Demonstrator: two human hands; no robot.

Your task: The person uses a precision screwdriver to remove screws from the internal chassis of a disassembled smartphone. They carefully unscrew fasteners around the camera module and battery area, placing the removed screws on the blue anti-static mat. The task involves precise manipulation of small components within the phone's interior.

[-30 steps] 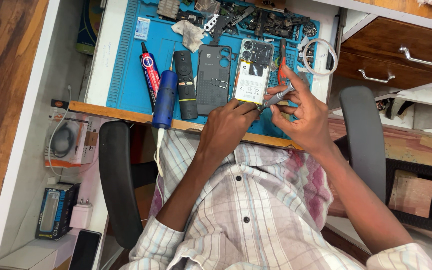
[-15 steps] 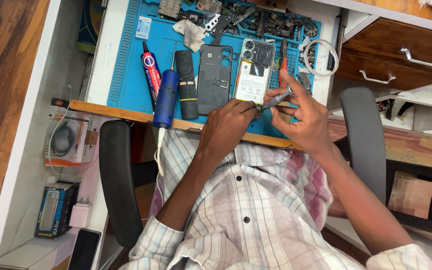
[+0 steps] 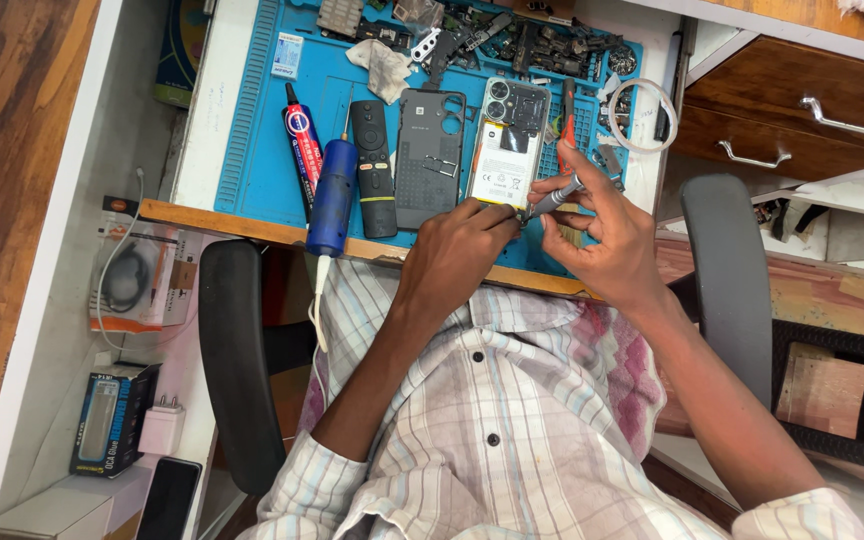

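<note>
An opened phone (image 3: 508, 150) lies back-up on the blue work mat (image 3: 252, 130), its battery and camera block bare. My left hand (image 3: 457, 240) rests on the phone's near edge and pins it down. My right hand (image 3: 602, 235) pinches a slim grey screwdriver (image 3: 555, 198), whose tip points at the phone's near right corner. The phone's dark grey back cover (image 3: 430, 160) lies just left of it.
Left of the cover lie a black remote (image 3: 372, 165), a blue electric screwdriver (image 3: 334, 195) and a red and black tube (image 3: 302, 145). Loose parts crowd the mat's far edge. A white ring (image 3: 642, 115) and wooden drawers (image 3: 802, 110) are at the right, chair armrests (image 3: 237, 360) on both sides.
My right hand and the screwdriver have shifted slightly at the phone's near right corner. My left hand stays on the phone's near edge.
</note>
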